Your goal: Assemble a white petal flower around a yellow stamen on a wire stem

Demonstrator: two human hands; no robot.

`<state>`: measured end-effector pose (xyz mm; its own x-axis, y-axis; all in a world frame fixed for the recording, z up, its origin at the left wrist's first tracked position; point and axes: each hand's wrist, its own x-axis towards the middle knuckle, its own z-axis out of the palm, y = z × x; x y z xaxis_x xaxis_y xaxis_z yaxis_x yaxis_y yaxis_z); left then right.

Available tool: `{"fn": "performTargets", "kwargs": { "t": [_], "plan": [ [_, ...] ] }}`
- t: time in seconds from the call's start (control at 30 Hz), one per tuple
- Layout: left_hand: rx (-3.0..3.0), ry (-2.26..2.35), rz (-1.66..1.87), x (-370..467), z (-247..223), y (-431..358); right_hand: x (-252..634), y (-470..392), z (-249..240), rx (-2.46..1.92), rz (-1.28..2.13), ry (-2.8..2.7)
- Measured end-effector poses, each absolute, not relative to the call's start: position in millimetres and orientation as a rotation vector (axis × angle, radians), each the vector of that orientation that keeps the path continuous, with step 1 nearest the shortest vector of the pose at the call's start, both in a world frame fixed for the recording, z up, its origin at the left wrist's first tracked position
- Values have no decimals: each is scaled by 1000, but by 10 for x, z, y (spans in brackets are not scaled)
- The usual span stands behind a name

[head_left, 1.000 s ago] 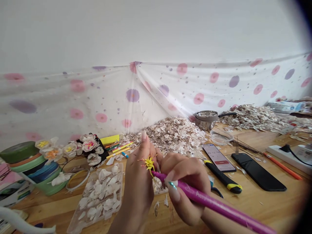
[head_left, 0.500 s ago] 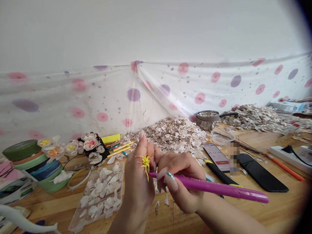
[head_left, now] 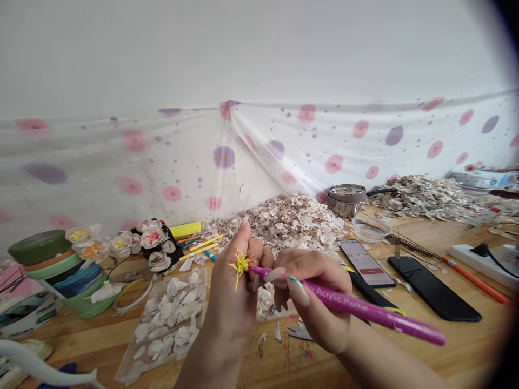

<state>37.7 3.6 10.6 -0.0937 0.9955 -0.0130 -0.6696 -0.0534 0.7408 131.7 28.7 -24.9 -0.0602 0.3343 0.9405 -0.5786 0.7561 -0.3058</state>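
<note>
My left hand [head_left: 233, 286] is closed, thumb up, around a small yellow flower centre [head_left: 240, 265] with thin spiky stamens, some tipped reddish. Its lower part is hidden in the fingers. In my right hand [head_left: 312, 297] is a purple acrylic marker [head_left: 357, 305], pinched near its front end. The marker's tip meets the right side of the yellow stamens, or lies just in front of them. Below the hands, a clear plastic tray [head_left: 135, 367] holds many pale petals [head_left: 174, 308].
Behind my hands rises a heap of whitish petals [head_left: 292, 221]. Steel bowls [head_left: 346, 200], a lit phone [head_left: 367, 265] and a black phone [head_left: 436, 289] lie to the right. On the left stand green tape rolls [head_left: 60, 270] and finished flowers [head_left: 152, 240]; several markers [head_left: 203, 246] lie behind the tray.
The flower centre has turned and shifted slightly left and up. The marker tip has risen from the lower stamens to the flower centre's right side, and my right hand has moved a little right.
</note>
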Motion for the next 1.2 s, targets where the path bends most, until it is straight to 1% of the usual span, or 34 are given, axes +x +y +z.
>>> {"fn": "performTargets", "kwargs": {
  "t": [0.47, 0.87, 1.2],
  "plan": [
    [676, 681, 1546, 376, 69, 30, 1262, 261, -300, 170, 657, -1437],
    [646, 659, 1526, 348, 56, 29, 1270, 278, -284, 200, 525, -1544],
    [660, 678, 1542, 338, 62, 43, 1272, 288, -283, 203, 513, -1543]
  ]
}}
